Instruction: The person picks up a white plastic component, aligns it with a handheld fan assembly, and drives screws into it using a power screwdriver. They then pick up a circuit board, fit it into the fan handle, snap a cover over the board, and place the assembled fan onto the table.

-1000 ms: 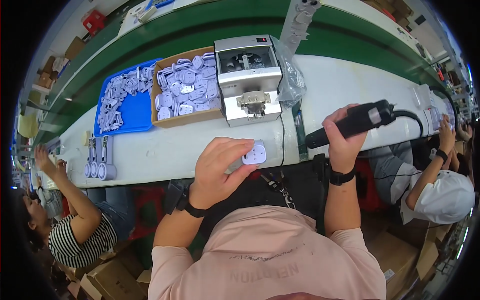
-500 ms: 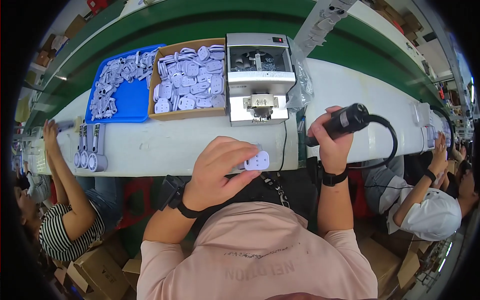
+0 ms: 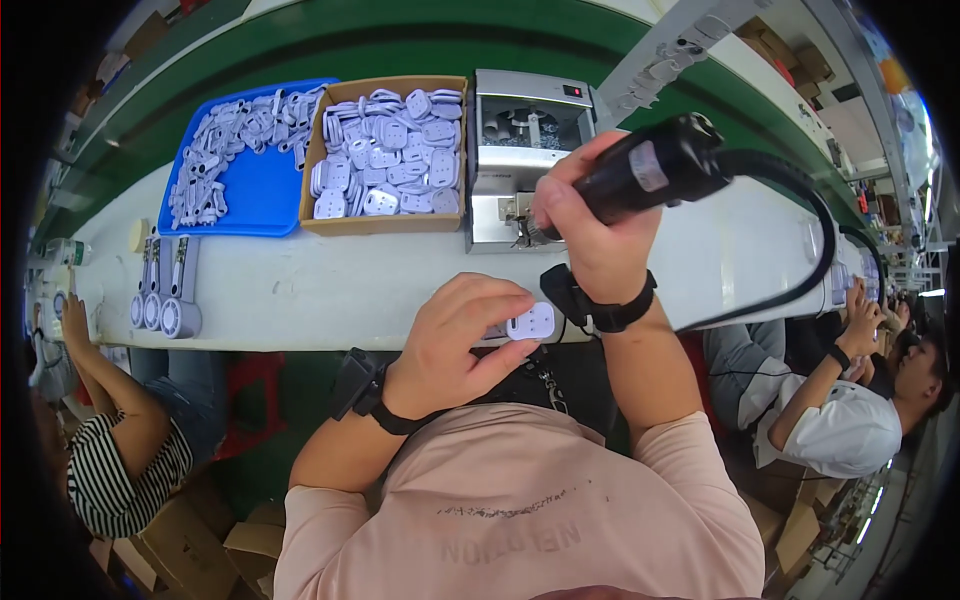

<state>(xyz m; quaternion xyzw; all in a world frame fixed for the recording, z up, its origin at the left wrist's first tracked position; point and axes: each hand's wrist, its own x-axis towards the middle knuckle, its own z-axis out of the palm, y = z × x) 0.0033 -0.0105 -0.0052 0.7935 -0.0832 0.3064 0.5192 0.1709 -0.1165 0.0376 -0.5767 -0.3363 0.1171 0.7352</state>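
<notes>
My right hand [image 3: 600,225] is wrapped round a black corded electric screwdriver [image 3: 655,168], raised in front of the screw feeder [image 3: 530,158]. Its front end points toward the silver outlet on the feeder's front, and my hand hides whether the two touch. Low at the table's front edge, my left hand [image 3: 455,335] holds a small white plastic housing [image 3: 531,321] between thumb and fingers. Its small-holed face points up.
A cardboard box [image 3: 312,224] full of white plastic covers stands beside the feeder. Left of it, a blue tray [image 3: 262,195] holds slim white parts. Several assembled round-headed white pieces [image 3: 180,318] lie at the left. Co-workers sit on both sides; the screwdriver's cable [image 3: 825,235] loops right.
My right hand has carried the electric screwdriver left and away from me, up to the feeder's front. My left hand keeps hold of the white housing. The view has shifted slightly.
</notes>
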